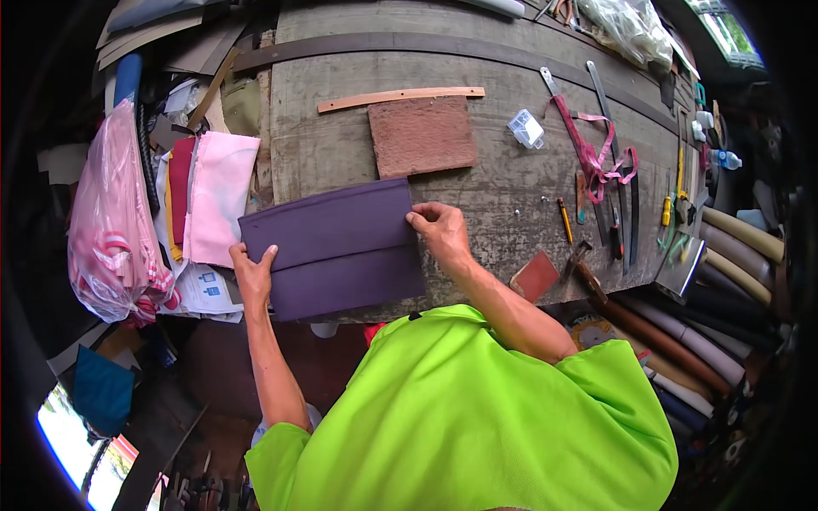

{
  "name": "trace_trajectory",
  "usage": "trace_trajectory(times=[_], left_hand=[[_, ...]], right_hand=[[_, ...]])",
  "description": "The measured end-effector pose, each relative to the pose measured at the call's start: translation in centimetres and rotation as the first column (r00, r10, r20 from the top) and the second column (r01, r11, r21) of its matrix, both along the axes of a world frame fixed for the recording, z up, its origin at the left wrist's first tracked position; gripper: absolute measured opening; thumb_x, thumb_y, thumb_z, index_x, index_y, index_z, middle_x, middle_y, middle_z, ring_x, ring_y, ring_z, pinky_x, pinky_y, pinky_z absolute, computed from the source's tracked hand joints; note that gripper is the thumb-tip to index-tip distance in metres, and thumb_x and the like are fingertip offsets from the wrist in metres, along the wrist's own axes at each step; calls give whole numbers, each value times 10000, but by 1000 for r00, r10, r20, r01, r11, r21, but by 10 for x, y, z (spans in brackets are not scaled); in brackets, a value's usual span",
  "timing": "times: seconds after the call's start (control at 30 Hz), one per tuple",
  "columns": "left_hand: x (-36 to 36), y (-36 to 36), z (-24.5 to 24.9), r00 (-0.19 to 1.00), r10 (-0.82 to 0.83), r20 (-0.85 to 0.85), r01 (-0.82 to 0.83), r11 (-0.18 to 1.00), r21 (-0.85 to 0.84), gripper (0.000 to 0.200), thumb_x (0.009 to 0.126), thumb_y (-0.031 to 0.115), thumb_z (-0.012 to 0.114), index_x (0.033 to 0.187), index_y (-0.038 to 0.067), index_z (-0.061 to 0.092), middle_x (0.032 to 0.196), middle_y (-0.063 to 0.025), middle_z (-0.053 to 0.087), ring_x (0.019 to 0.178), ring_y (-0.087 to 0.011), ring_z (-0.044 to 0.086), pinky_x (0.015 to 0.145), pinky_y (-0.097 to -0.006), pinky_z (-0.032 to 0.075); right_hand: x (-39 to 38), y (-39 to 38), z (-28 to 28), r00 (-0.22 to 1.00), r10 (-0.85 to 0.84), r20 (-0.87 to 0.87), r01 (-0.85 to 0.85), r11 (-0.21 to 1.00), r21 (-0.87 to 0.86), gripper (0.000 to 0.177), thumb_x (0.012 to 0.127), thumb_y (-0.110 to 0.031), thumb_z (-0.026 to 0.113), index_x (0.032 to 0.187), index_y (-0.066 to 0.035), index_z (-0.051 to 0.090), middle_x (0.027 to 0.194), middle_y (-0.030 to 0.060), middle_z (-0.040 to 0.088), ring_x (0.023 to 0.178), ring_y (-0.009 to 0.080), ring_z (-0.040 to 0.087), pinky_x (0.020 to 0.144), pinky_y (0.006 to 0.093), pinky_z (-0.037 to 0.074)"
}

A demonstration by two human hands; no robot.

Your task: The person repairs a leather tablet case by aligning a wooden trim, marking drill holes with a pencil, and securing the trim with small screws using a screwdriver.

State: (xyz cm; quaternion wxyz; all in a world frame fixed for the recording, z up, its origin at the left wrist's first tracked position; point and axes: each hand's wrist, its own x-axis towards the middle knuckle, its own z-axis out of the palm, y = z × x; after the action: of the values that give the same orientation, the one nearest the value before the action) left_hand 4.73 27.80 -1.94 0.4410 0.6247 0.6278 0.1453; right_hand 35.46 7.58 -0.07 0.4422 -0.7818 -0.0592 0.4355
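A dark purple rectangular panel [332,234], fabric or leather, lies at the near edge of the workbench, slightly tilted, with a straight fold or seam across its middle. My left hand [253,271] grips its left edge, thumb on top and fingers mostly hidden beneath. At the opposite side, my right hand [441,228] pinches the right edge between thumb and curled fingers. Just beyond the panel sits a rough reddish-brown block [423,136], with a thin tan strip [400,99] along its far side.
Pink cloth [223,200] and other folded pieces lie left, beside a plastic bag [115,213]. Rightward are a small clear box [527,129], pink tape [596,162], metal rulers [601,89], a pencil [565,220], a hammer [586,272] and a brown leather piece [535,276]. Material rolls [682,336] stand beyond.
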Motion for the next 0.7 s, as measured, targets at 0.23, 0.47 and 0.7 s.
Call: trace_trajectory(times=[0.23, 0.47, 0.7], left_hand=[[157, 2, -25, 996, -80, -36, 83, 993, 87, 587, 814, 198, 846, 1167, -43, 444, 1030, -243, 610, 970, -341, 630, 893, -438, 495], [174, 13, -30, 998, -61, -15, 61, 998, -19, 572, 809, 168, 842, 1158, -32, 434, 1064, -218, 591, 977, -287, 615, 875, -410, 507], [183, 11, -13, 999, -4, -42, 2, 999, -50, 570, 812, 157, 844, 1177, -40, 453, 1046, -177, 596, 939, -256, 615, 838, -384, 526]], right_hand=[[145, 4, -5, 982, -96, 165, 101, 995, -17, 286, 856, -147, 797, 1071, 40, 770, 875, 98, 761, 721, 138, 677, 679, 282, 562], [170, 10, -27, 988, -21, 153, 40, 991, -124, 283, 844, -175, 804, 1047, 22, 785, 864, 105, 769, 710, 136, 684, 670, 292, 565], [174, 13, -23, 994, 11, 106, 2, 993, -119, 283, 841, -182, 807, 1036, 22, 787, 853, 110, 770, 690, 140, 678, 667, 294, 559]])
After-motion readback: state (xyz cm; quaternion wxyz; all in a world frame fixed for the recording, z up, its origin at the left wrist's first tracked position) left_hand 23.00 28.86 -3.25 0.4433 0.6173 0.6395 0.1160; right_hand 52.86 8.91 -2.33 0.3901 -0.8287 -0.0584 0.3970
